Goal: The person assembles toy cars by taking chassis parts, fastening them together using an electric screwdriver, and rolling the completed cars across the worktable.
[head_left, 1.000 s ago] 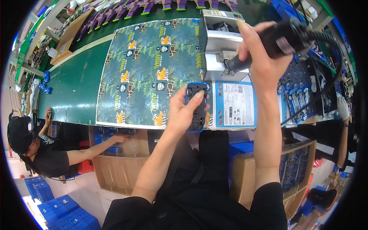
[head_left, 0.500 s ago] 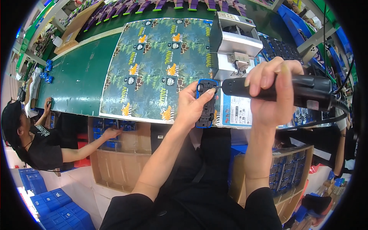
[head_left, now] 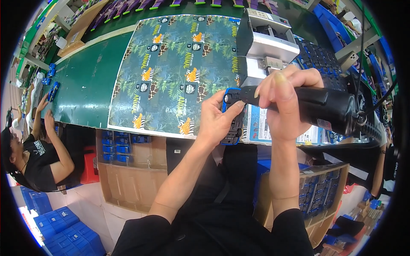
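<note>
A blue-rimmed toy car [head_left: 234, 129] with its black underside facing up is at the table's near edge. My left hand [head_left: 215, 118] is closed around its left side, the thumb pressing on the underside. My right hand [head_left: 285, 102] grips a black electric screwdriver [head_left: 331, 106] held nearly level. The screwdriver's nose reaches over the far end of the car, beside my left fingers. Its bit is hidden from view, so contact with the car cannot be made out.
Printed animal-pattern card [head_left: 166, 81] covers the green table [head_left: 85, 89]. A silver metal machine [head_left: 273, 47] stands behind my right hand. Cardboard boxes of toy cars [head_left: 324, 192] flank me below the table. A co-worker [head_left: 42, 158] sits at left, hands near a blue car [head_left: 53, 91].
The screwdriver and my right hand have moved left, its nose now over the car's far end. At left, the co-worker's hand has gone from the box up to the table.
</note>
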`<state>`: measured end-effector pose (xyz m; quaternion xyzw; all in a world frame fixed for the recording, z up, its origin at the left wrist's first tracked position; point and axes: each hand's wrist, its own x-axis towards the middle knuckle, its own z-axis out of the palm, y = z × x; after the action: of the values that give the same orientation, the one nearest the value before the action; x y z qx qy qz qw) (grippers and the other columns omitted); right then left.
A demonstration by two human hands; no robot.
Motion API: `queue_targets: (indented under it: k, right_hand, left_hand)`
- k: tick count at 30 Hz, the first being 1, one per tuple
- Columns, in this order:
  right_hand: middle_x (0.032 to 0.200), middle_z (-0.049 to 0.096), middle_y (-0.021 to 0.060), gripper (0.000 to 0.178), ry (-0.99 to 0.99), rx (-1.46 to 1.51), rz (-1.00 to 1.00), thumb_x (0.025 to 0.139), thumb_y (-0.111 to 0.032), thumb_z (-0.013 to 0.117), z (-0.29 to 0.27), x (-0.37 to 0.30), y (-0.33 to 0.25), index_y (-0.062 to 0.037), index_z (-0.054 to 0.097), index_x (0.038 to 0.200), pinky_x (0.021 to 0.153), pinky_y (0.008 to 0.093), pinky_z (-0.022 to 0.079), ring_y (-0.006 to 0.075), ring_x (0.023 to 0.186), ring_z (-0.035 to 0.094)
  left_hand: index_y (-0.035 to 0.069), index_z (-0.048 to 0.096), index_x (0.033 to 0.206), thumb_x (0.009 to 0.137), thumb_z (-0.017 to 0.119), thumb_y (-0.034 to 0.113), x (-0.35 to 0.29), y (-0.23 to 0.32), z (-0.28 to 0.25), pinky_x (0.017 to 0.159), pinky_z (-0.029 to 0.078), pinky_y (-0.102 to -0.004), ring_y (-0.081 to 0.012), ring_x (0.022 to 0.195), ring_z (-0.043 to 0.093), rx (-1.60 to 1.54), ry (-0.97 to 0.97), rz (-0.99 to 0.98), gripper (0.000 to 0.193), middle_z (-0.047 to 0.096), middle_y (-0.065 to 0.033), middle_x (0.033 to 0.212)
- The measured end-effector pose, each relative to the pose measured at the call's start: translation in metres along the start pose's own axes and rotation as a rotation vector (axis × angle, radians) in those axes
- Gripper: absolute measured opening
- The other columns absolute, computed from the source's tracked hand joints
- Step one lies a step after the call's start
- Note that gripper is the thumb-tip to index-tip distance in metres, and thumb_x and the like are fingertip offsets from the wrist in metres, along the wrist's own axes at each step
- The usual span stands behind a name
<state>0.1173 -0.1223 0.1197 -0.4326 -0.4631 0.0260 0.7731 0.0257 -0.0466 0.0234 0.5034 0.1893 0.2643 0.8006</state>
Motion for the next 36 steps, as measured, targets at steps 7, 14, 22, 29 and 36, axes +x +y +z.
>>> queue_targets:
  k: [7, 14, 22, 29, 36]
  right_hand:
    - [0.074, 0.06, 0.0073, 0.028, 0.036, 0.118, 0.047, 0.081, 0.005, 0.073, -0.001, -0.002, 0.008, -0.0067, 0.048, 0.086, 0.061, 0.0223, 0.046, 0.0085, 0.063, 0.054]
    - [0.073, 0.06, 0.0074, 0.028, 0.102, 0.177, 0.086, 0.082, 0.005, 0.072, 0.003, -0.008, 0.005, -0.0068, 0.046, 0.088, 0.058, 0.024, 0.047, 0.0103, 0.058, 0.055]
    - [0.067, 0.049, 0.0059, 0.01, 0.047, 0.082, -0.037, 0.094, -0.007, 0.054, 0.0, -0.012, -0.006, -0.0071, 0.045, 0.089, 0.055, 0.0344, 0.046, 0.0153, 0.05, 0.048]
    - [0.068, 0.052, 0.0066, 0.004, 0.127, 0.159, -0.184, 0.095, -0.009, 0.056, -0.058, 0.017, -0.035, -0.0049, 0.054, 0.094, 0.057, 0.0346, 0.049, 0.0176, 0.052, 0.053]
    - [0.059, 0.06, 0.0049, 0.013, 0.276, 0.004, -0.191, 0.084, -0.001, 0.074, -0.058, 0.046, -0.005, -0.0003, 0.061, 0.083, 0.049, 0.0237, 0.047, 0.012, 0.047, 0.059]
  left_hand:
    - [-0.002, 0.067, 0.104, 0.088, 0.069, 0.005, -0.001, -0.002, -0.003, 0.071, 0.051, -0.0237, -0.0054, 0.079, 0.061, 0.019, 0.004, 0.03, 0.017, 0.069, -0.003, 0.092]
    - [-0.002, 0.067, 0.106, 0.088, 0.07, 0.005, -0.002, -0.003, -0.004, 0.072, 0.051, -0.0239, -0.006, 0.08, 0.061, 0.055, 0.018, 0.052, 0.019, 0.069, -0.0031, 0.093]
    - [-0.002, 0.067, 0.107, 0.088, 0.071, 0.005, -0.009, -0.001, 0.001, 0.074, 0.052, -0.024, -0.0071, 0.081, 0.062, 0.062, 0.053, 0.103, 0.021, 0.07, -0.0029, 0.092]
    - [0.0, 0.054, 0.129, 0.084, 0.074, 0.01, -0.018, -0.008, -0.007, 0.083, 0.05, -0.0272, -0.0101, 0.094, 0.06, 0.195, 0.024, 0.145, 0.05, 0.065, -0.0054, 0.107]
    - [0.001, 0.043, 0.137, 0.079, 0.071, 0.001, -0.036, -0.006, -0.006, 0.091, 0.049, -0.0305, -0.0134, 0.101, 0.059, 0.365, -0.222, 0.191, 0.065, 0.062, -0.0067, 0.112]
